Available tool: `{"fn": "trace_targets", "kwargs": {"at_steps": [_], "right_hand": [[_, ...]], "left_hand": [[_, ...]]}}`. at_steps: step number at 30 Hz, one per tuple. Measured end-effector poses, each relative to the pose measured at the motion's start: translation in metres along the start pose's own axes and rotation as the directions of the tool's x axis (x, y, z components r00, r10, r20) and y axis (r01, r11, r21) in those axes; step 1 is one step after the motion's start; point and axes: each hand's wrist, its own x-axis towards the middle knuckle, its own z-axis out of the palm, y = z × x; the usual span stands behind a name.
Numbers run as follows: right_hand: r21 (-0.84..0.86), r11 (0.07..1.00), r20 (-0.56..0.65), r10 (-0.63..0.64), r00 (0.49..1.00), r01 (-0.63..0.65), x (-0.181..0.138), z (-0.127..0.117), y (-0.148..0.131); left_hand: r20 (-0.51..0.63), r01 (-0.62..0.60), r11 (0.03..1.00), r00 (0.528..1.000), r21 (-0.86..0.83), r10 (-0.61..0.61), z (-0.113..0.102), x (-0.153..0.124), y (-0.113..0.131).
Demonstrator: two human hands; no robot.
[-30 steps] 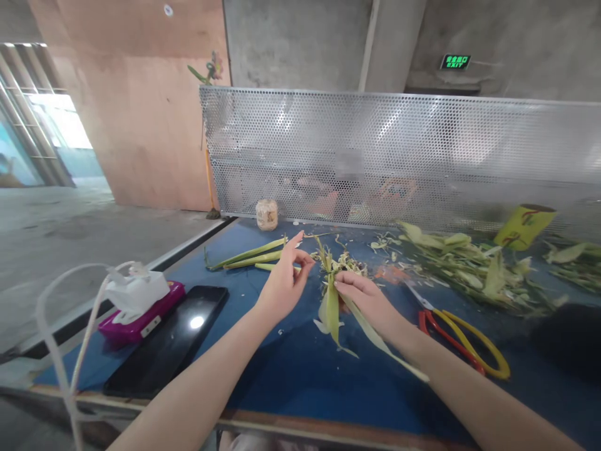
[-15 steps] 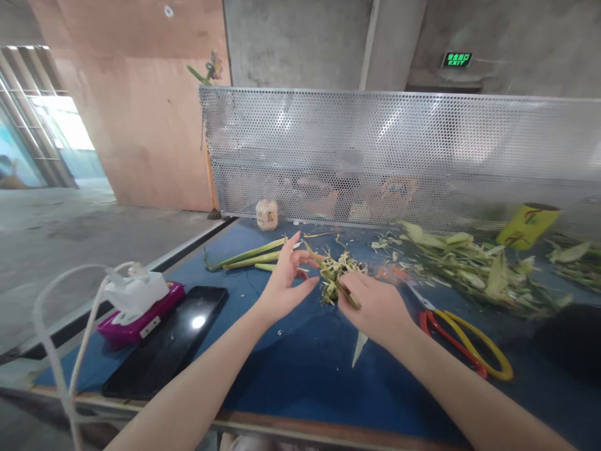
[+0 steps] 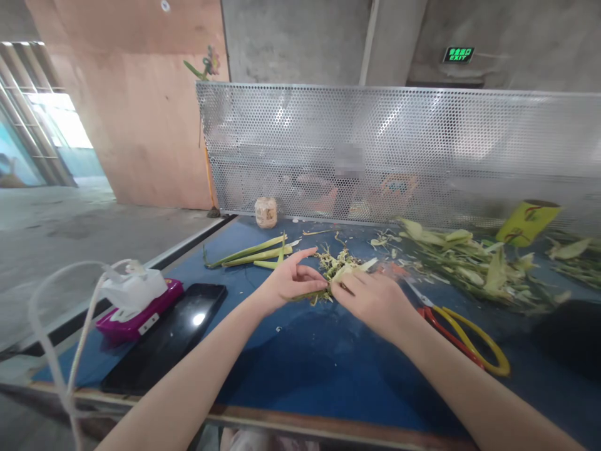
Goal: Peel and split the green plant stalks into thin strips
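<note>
In the middle of the blue table, my left hand (image 3: 288, 280) is closed around a thin green stalk (image 3: 307, 295), most of it hidden by the fingers. Close beside it, my right hand (image 3: 370, 297) pinches a pale husk strip (image 3: 367, 265) that sticks out beyond the knuckles. The fingertips of both hands almost meet. Just behind them lies a heap of shredded, root-like plant scraps (image 3: 335, 260). Several cut green stalks (image 3: 256, 254) rest left of the heap.
Scissors (image 3: 474, 338) with red and yellow handles lie at right, before a pile of green husks (image 3: 462, 263) and a yellow cup-like container (image 3: 528, 223). A phone (image 3: 169, 338) and a purple power strip (image 3: 141, 313) lie at left. A perforated metal screen (image 3: 328, 150) stands behind.
My left hand has closed on the stalk, from open. My right hand has come up beside it. The pale strip below my right hand is gone from that spot. A short green piece lies on the left stalks.
</note>
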Motion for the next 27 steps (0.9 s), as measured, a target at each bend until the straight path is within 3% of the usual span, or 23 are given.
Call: {"fn": "trace_targets", "kwargs": {"at_steps": [4,9,14,17,20,27], "right_hand": [[-0.053,0.999,-0.040,0.002,0.999,-0.004,0.000,0.001,0.003],[-0.119,0.993,-0.116,-0.012,0.993,-0.002,0.000,0.003,0.007],[-0.136,0.991,-0.123,-0.031,0.992,0.014,-0.001,0.006,0.004],[-0.128,0.992,-0.134,-0.036,0.990,0.018,-0.001,0.009,0.001],[-0.119,0.993,-0.130,-0.030,0.991,0.015,-0.001,0.010,0.000],[-0.097,0.995,-0.062,-0.018,0.998,0.012,-0.001,0.010,0.000]], "left_hand": [[0.047,0.009,0.995,0.999,0.104,-0.013,-0.003,-0.003,0.002],[-0.004,0.038,0.982,0.999,0.185,-0.037,-0.003,-0.005,0.009],[-0.111,0.014,0.966,0.994,0.257,0.015,-0.001,-0.004,0.011],[-0.059,-0.009,0.953,0.998,0.303,0.028,-0.001,-0.004,0.008],[0.012,-0.040,0.911,0.999,0.411,0.038,-0.001,-0.005,0.004],[-0.022,-0.104,0.786,0.989,0.610,0.148,0.002,-0.007,0.007]]}}
